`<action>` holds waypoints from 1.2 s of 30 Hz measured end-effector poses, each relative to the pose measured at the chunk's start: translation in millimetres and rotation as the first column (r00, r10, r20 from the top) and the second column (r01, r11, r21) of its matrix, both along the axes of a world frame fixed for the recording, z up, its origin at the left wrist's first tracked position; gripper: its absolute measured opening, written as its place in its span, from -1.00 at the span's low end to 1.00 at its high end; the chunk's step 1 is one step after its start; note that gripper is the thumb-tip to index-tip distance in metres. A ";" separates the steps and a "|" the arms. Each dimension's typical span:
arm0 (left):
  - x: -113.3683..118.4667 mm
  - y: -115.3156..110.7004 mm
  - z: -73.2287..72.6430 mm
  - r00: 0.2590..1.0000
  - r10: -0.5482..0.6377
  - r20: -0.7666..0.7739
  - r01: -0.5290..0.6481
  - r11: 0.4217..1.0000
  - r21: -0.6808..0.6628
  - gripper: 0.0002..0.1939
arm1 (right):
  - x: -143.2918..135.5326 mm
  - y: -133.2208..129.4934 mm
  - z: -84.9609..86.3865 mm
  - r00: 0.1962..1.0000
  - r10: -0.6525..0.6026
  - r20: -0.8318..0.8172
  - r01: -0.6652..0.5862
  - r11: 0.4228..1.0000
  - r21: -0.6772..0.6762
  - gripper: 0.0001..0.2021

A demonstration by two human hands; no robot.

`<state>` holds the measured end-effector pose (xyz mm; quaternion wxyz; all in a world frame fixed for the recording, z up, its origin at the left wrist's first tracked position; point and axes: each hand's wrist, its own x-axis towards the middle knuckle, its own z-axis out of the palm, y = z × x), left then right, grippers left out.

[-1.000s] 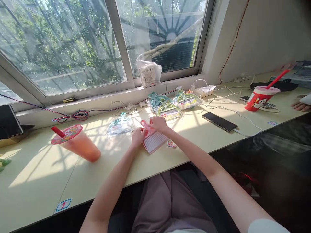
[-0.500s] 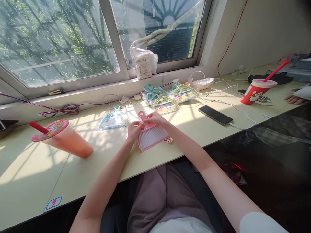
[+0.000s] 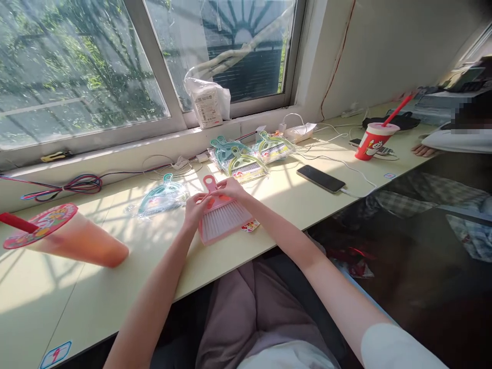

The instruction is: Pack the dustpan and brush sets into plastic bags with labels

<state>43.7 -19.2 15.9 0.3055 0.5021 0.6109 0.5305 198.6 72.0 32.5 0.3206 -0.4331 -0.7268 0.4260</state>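
Note:
A small pink dustpan point(image 3: 203, 237) lies on the table in front of me, with a white-bristled brush point(image 3: 226, 219) fitted in it. The looped pink handle points toward the window. My left hand point(image 3: 195, 206) grips the set at its left side near the base of the handle, fingers bent. From the right, my right hand point(image 3: 232, 189) closes on the same part, its fingertips close to those of the left. The fingers partly hide the brush's top. A colourful card point(image 3: 250, 225) shows from under the set's right edge.
Left of me stands a drink cup point(image 3: 88, 238) with a red straw. Farther back lie a wrapped teal set point(image 3: 163, 196) and several other bagged sets point(image 3: 246, 165). A phone point(image 3: 321, 178), a red cup point(image 3: 372, 141) and another person's hand point(image 3: 424, 149) are to the right.
My view has turned to the right, so the table's things sit farther left. Both hands keep their hold on the pink set, with little visible change in grip.

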 end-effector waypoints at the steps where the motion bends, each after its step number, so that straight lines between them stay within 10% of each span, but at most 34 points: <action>1: -1.7 -0.3 0.6 0.998 -0.063 0.013 0.063 0.997 -0.043 -0.46 | 2.4 1.9 0.3 0.997 0.020 -0.076 -0.024 0.998 -0.050 -0.61; 4: -9.2 -1.3 -0.6 0.976 -0.193 0.096 0.208 0.960 -0.188 -0.46 | 15.4 10.2 2.9 0.947 0.109 -0.301 -0.171 0.968 -0.186 -0.72; 8: -23.2 3.0 -5.7 0.962 -0.006 0.271 0.030 0.996 -0.085 -0.48 | 35.7 22.1 4.9 0.918 0.126 -0.375 -0.209 0.959 -0.189 -0.78; 14: -46.9 14.8 -9.2 0.821 0.083 0.565 -0.141 0.988 0.060 -0.62 | 42.8 30.4 -2.1 0.894 0.414 0.173 -0.411 0.910 -0.056 -0.75; 18: -50.1 14.9 -11.1 0.811 0.037 0.584 -0.124 0.986 0.109 -0.60 | 43.1 30.2 -4.8 0.752 0.541 0.376 -0.576 0.817 -0.024 -0.31; 28: -31.6 10.9 -13.1 0.821 0.019 0.570 -0.060 0.997 0.054 -0.57 | 43.3 24.0 -0.9 0.752 0.386 0.535 -0.491 0.869 0.063 -0.47; 32: -29.5 8.5 -11.0 0.834 0.007 0.551 -0.069 0.993 0.092 -0.54 | 46.5 20.2 7.2 0.803 0.425 0.417 -0.481 0.876 0.035 -0.60; 36: -26.3 6.4 -10.4 0.872 -0.010 0.489 -0.060 0.990 0.127 -0.46 | 47.0 10.0 19.0 0.686 0.728 0.011 -0.725 0.685 -0.072 -0.66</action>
